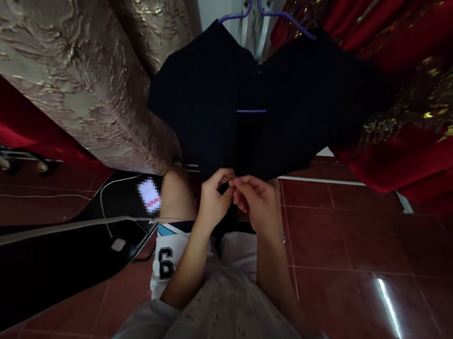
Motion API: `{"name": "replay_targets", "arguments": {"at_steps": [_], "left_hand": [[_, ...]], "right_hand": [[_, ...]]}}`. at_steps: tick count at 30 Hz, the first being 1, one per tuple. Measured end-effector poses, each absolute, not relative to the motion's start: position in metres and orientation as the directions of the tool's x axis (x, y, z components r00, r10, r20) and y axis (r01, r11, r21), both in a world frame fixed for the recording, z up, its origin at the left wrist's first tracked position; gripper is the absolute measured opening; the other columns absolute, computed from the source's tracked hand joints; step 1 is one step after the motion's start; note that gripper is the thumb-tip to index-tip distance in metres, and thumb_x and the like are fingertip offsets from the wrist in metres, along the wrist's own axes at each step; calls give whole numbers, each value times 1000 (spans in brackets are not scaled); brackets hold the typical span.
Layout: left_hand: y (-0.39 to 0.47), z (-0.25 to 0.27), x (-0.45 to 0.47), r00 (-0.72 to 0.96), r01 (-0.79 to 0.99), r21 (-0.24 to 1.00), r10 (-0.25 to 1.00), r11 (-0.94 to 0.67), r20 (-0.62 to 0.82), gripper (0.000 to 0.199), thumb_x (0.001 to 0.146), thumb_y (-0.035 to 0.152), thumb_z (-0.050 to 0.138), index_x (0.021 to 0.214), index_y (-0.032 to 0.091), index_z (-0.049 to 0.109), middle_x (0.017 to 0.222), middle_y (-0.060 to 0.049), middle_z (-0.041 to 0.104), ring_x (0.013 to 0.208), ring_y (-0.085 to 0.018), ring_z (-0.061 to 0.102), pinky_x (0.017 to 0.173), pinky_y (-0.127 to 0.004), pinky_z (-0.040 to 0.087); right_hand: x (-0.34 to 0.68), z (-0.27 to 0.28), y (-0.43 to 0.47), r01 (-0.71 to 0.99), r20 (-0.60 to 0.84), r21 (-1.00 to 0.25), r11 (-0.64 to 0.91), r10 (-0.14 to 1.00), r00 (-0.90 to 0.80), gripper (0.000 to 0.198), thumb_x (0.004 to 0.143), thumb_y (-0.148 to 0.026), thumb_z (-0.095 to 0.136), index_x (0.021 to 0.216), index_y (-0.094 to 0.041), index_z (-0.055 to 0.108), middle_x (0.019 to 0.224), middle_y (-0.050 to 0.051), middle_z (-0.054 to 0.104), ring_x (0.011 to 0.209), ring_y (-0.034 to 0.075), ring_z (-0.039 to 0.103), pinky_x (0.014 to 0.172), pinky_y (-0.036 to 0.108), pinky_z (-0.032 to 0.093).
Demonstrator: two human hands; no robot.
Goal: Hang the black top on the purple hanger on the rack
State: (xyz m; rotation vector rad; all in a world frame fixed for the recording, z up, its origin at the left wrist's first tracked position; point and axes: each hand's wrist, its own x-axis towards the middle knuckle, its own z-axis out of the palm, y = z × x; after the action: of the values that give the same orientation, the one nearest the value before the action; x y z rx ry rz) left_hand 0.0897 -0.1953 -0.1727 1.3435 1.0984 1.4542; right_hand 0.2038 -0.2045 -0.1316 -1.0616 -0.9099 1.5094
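A dark short-sleeved garment [207,89] with an open V neck hangs in front of me on a purple hanger [254,6]. The hanger's lower bar shows as a thin purple line inside the neck opening. At the bottom of the garment's front, my left hand [215,197] pinches its edge between thumb and forefinger. My right hand [259,199] is closed just beside it, fingertips meeting those of the left. Whatever lies between the right fingertips is too small and dark to make out.
Beige shiny fabric [79,50] hangs at left, red cloth with gold sequins [439,103] at right. A black surface [51,263] to my left carries a lit phone [149,195], a white cable and a charger [118,245]. A white rail [325,181] runs low over red floor tiles [338,240].
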Motion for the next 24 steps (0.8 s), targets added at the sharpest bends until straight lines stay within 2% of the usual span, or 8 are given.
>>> {"name": "replay_targets", "arguments": {"at_steps": [4, 7, 11, 14, 16, 20, 22, 24], "left_hand": [[-192, -179, 105, -155, 28, 949, 936, -315, 315, 8, 91, 16, 61, 83, 18, 60, 78, 0, 62, 77, -13, 61, 74, -25, 48], [-179, -188, 116, -159, 109, 931, 918, -349, 363, 10, 90, 16, 63, 82, 18, 59, 75, 1, 59, 75, -13, 58, 73, -26, 46], [-157, -190, 122, -83, 160, 895, 898, -416, 432, 11, 91, 14, 64, 82, 18, 59, 75, 1, 60, 74, -13, 59, 73, -26, 47], [-142, -172, 119, 84, 202, 847, 871, -491, 485, 9, 91, 13, 66, 84, 18, 62, 79, 0, 65, 75, -14, 64, 75, -27, 49], [-132, -147, 115, 115, 196, 787, 811, -585, 574, 4, 95, 15, 64, 95, 19, 66, 87, -2, 69, 81, -15, 66, 79, -28, 51], [-101, -78, 101, -129, 193, 561, 546, -805, 828, 27, 106, 31, 55, 132, 25, 59, 108, -6, 66, 91, -16, 66, 84, -30, 52], [-84, -49, 94, -48, 232, 414, 414, -880, 909, 27, 107, 39, 53, 128, 25, 62, 110, -6, 65, 94, -18, 66, 81, -31, 52], [-74, -31, 91, 89, 264, 346, 380, -900, 921, 29, 107, 45, 51, 117, 23, 67, 105, -6, 66, 95, -19, 66, 80, -31, 51]], "right_hand": [[210, -97, -177, -251, -87, -965, -83, 996, 5, 18, 84, -32, 69, 75, -17, 71, 47, -5, 51, 35, 4, 37, 35, 19, 20], [214, -44, -148, -195, 130, -969, 153, 984, 123, 16, 88, -27, 68, 76, -17, 72, 47, -6, 46, 35, 3, 33, 34, 18, 18], [216, 15, -124, -186, 383, -890, 417, 903, 193, 23, 92, -19, 64, 70, -18, 69, 49, -5, 42, 35, 4, 29, 34, 23, 15], [214, 21, -120, -159, 398, -889, 429, 897, 190, 24, 92, -20, 62, 69, -20, 68, 49, -3, 47, 36, 7, 30, 35, 27, 16], [213, 12, -120, -151, 353, -913, 380, 919, 178, 23, 93, -22, 60, 70, -22, 65, 49, -2, 49, 36, 9, 31, 36, 28, 17], [212, -2, -119, -170, 306, -929, 330, 940, 153, 26, 90, -21, 56, 64, -23, 56, 49, -3, 44, 37, 10, 28, 37, 28, 18], [211, -1, -117, -149, 344, -917, 369, 924, 168, 26, 89, -20, 54, 63, -23, 55, 53, -2, 46, 40, 10, 29, 38, 29, 18], [211, -2, -112, -109, 416, -891, 442, 887, 200, 25, 90, -19, 54, 65, -23, 54, 56, -2, 48, 42, 10, 29, 39, 28, 19]]}}
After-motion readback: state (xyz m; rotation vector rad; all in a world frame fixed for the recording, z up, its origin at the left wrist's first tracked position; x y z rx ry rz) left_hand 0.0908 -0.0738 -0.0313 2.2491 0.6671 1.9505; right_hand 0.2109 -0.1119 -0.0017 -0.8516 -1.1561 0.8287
